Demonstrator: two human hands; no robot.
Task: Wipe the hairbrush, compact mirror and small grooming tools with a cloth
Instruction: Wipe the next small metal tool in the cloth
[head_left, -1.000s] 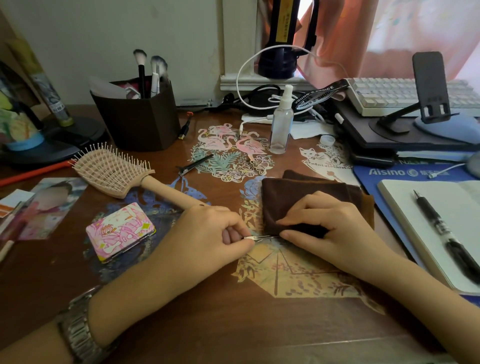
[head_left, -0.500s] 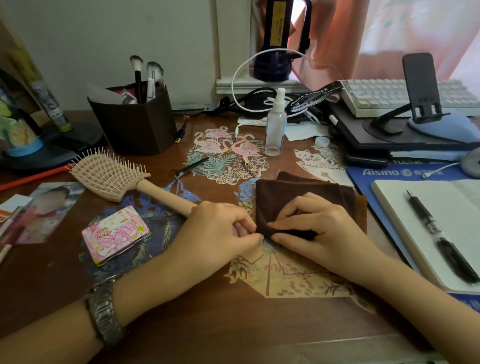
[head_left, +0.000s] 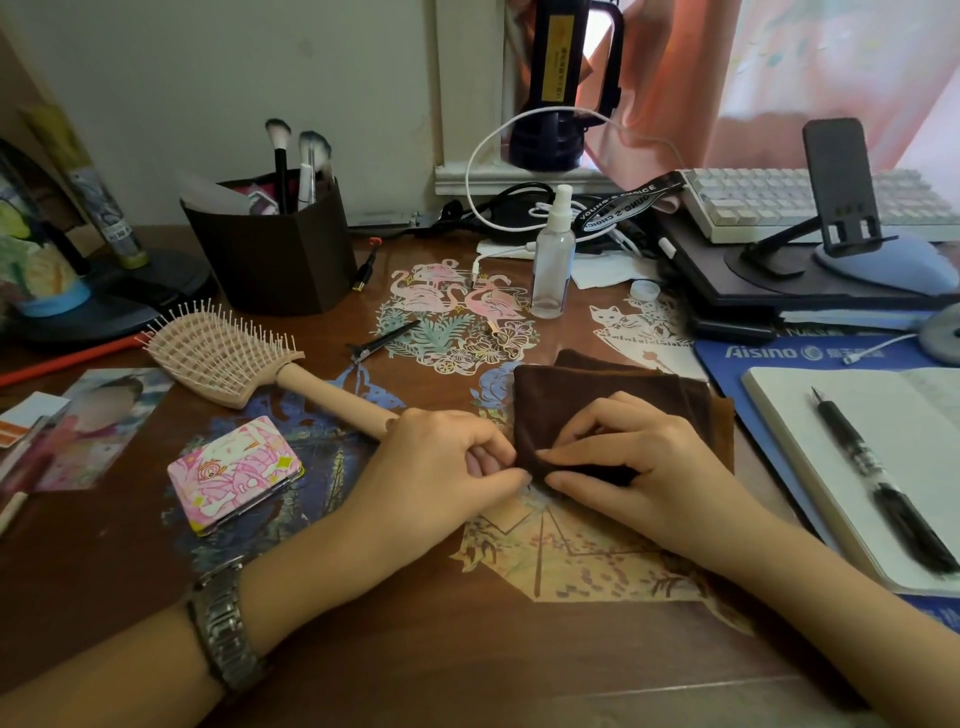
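both hands (head_left: 644, 462) pinching brown cloth (head_left: 613, 405)

Small silver metal tool, visible a second ago between hands, now hidden: left hand (head_left: 441, 467) moved right against folded dark brown cloth (head_left: 597, 405); right hand (head_left: 639, 467) pinches cloth edge over it.

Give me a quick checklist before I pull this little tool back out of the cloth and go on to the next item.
1. Right hand pinches the brown cloth: ok.
2. Left hand fingertips meet the cloth edge: ok.
3. Tool visible: cannot tell, hidden in the fold.
4. Hairbrush lies within reach: ok.
5. Compact mirror closed, beside left hand: ok.
6. Spray bottle upright behind cloth: ok.
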